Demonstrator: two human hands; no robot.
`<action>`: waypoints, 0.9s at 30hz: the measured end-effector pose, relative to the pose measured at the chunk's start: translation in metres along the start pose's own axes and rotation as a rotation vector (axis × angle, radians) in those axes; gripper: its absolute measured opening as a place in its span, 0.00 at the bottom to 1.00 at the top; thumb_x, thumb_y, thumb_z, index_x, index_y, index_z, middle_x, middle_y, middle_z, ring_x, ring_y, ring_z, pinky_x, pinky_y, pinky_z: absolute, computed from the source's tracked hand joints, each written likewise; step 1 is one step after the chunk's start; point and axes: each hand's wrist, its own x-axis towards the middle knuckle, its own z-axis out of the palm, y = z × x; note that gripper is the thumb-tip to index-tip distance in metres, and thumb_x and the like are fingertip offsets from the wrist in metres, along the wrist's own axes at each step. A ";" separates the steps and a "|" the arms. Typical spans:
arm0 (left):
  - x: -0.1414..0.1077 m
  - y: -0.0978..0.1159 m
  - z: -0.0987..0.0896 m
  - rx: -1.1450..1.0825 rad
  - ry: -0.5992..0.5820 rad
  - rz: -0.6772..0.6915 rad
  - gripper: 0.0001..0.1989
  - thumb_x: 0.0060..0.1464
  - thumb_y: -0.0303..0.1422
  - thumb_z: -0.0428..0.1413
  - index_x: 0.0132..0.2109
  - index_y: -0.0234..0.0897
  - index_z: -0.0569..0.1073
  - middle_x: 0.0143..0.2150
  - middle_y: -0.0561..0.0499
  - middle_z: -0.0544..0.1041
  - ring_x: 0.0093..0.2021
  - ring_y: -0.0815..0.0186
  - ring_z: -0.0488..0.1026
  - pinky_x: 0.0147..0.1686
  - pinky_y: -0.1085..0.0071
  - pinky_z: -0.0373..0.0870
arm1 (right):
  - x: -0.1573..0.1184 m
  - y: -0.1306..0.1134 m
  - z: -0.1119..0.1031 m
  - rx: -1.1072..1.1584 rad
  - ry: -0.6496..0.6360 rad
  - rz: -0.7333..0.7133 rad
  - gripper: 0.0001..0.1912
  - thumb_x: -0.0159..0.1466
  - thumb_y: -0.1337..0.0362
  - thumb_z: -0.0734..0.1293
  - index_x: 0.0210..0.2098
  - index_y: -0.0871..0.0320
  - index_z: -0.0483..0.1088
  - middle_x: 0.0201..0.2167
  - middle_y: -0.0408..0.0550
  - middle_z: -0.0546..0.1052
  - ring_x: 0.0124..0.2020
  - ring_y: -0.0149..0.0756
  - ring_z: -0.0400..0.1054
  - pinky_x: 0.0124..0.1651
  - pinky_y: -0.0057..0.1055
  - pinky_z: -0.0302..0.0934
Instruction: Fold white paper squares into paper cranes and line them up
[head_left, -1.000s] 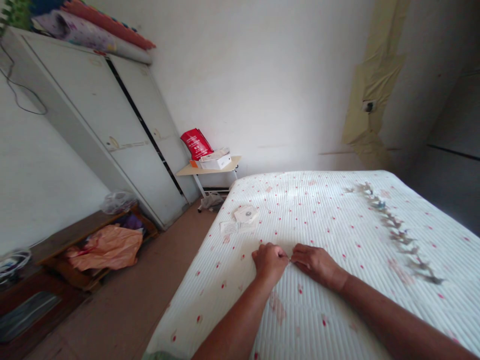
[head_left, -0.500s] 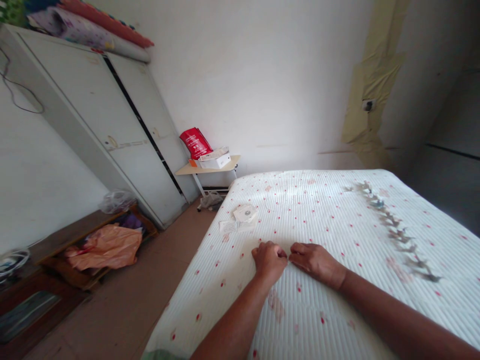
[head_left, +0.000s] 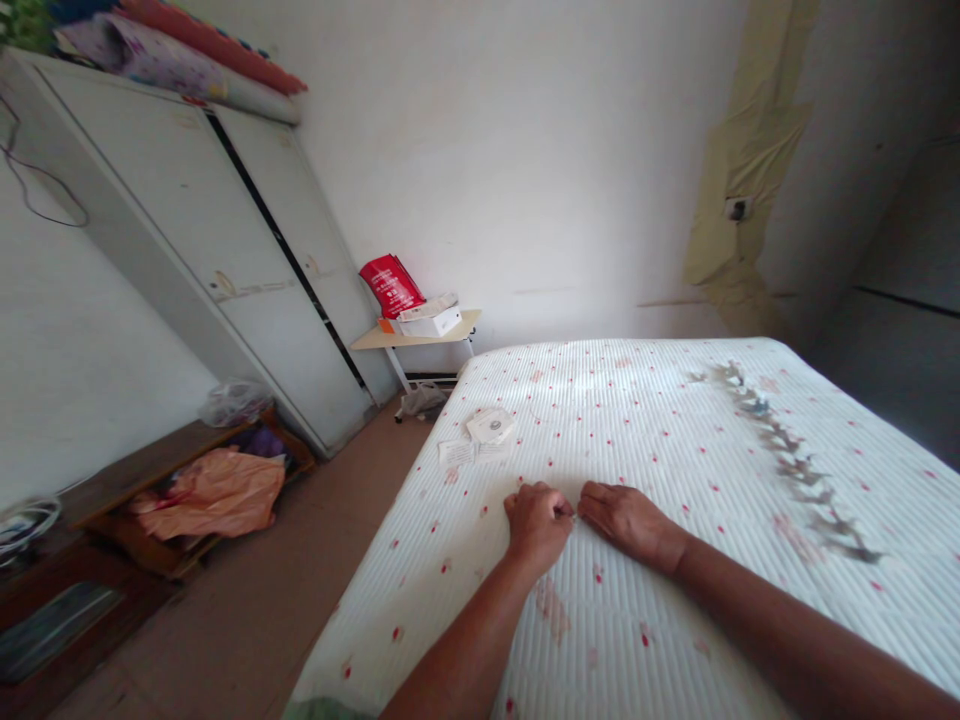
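My left hand (head_left: 538,522) rests on the quilted mattress (head_left: 540,640), fingers curled in a pinch. Close beside it on the right is my right hand (head_left: 626,520), its fingers pressed together and pointing toward the left fingertips, a narrow gap between them. Whatever they hold is too small or too hidden to name. Beyond the left hand lie some white printed papers (head_left: 491,425). A slanting row of several small grey-brown folded figures (head_left: 784,440), birdlike in outline, stands on the mattress to the right of the hands.
A small table (head_left: 442,330) with a red bag (head_left: 391,285) and a white box (head_left: 431,322) stands past the mattress's far left corner. Grey metal cabinets (head_left: 225,270) line the left. A low wooden shelf holds orange cloth or plastic (head_left: 217,490).
My right hand has flattened slightly, its fingers straighter and closer together. The left hand has barely moved; the papers and the row of figures stay where they were.
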 end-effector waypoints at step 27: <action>0.006 -0.006 -0.014 0.018 -0.077 0.204 0.07 0.44 0.28 0.56 0.30 0.44 0.77 0.33 0.56 0.77 0.40 0.66 0.68 0.43 0.69 0.58 | -0.002 0.003 0.007 0.037 0.011 0.025 0.18 0.68 0.66 0.51 0.27 0.61 0.66 0.26 0.46 0.68 0.24 0.27 0.60 0.27 0.25 0.51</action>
